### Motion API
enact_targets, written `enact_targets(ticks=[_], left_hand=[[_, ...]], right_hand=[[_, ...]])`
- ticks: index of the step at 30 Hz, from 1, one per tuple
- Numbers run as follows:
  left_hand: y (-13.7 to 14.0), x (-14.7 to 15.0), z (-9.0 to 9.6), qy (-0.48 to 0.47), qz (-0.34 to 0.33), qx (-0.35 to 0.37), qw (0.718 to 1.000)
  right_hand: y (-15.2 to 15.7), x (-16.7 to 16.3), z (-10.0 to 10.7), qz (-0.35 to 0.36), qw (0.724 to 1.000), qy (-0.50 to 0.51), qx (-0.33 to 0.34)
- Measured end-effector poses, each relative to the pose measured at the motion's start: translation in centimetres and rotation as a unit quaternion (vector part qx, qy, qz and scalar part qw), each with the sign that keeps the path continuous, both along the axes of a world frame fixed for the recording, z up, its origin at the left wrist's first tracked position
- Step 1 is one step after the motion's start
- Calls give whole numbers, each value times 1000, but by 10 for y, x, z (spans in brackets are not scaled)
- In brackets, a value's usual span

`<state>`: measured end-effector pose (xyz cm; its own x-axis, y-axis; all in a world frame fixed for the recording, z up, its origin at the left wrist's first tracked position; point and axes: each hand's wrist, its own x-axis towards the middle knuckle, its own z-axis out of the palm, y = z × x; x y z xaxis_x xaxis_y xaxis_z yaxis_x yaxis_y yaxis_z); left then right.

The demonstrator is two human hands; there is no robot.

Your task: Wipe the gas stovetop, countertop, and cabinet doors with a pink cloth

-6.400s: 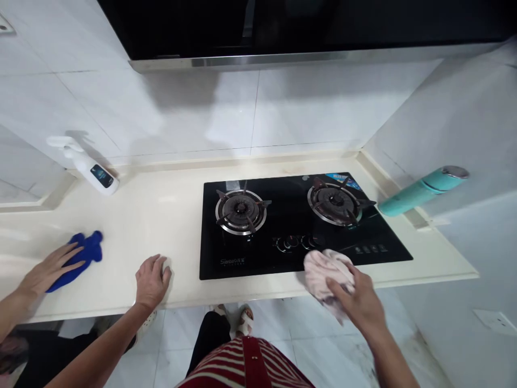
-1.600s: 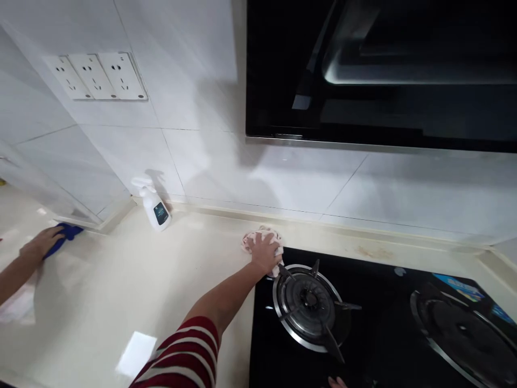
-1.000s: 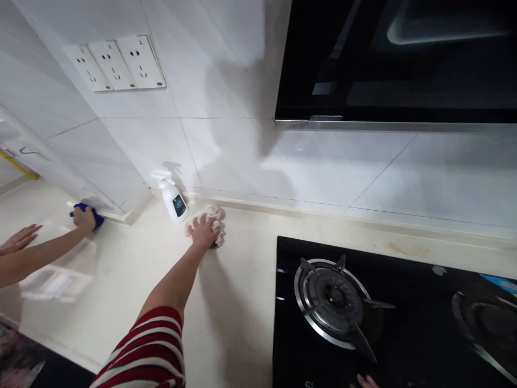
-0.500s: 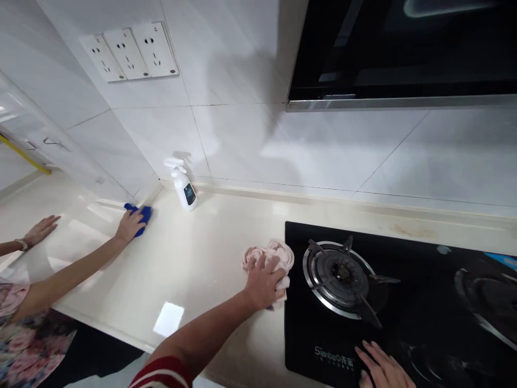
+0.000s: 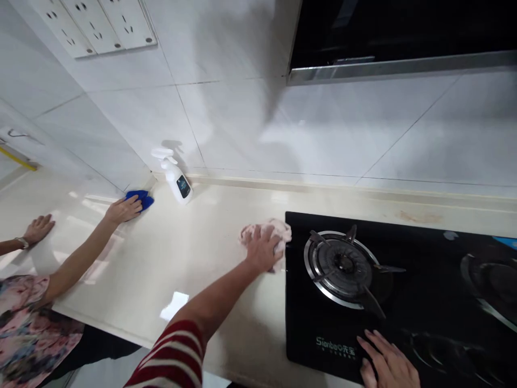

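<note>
Apparent step: wiping the counter (image 5: pixel 194 253). Left hand (image 5: pixel 261 249) lies over the cloth (image 5: pixel 276 225) at the left edge of the hob (image 5: pixel 305 318); whether its fingers grip cannot be told. Right hand (image 5: pixel 388 365) rests on the hob, fingers extended. Next move calls for even pressure.

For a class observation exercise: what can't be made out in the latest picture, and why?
In the head view:
The left hand: whether it pinches or merely presses the crumpled pale pink cloth; its own back hides this.
The right hand: its wrist, cut off by the bottom edge.
The white plastic spray bottle: the label's smaller print, too tiny to read.
The round dark burner at far right: blurred and cut off by the right edge.
</note>
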<state>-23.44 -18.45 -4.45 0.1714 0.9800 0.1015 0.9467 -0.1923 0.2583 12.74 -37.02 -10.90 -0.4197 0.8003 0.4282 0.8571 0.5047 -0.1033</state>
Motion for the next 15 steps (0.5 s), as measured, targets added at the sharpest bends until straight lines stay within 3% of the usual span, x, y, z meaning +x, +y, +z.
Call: enact_targets(ticks=[3,6,10,13,15], left_hand=[[65,3,8,16,7,-17,1000],[80,-25,10,23,22,-22,999],[44,-100,15,48,116,-13,992],[-3,-152,25,79,172,-15,982],[-42,-170,31,96,190,-26,977]], right_hand=[[-1,3,0,-2,1000,-4,-5],[-2,4,-3,-9,1000,5,-8],[-4,7,-8,-13,999,26,-33],[-6,9,-11,-11,998,35,-43],[-7,9,-13,-10,998,37,-44]])
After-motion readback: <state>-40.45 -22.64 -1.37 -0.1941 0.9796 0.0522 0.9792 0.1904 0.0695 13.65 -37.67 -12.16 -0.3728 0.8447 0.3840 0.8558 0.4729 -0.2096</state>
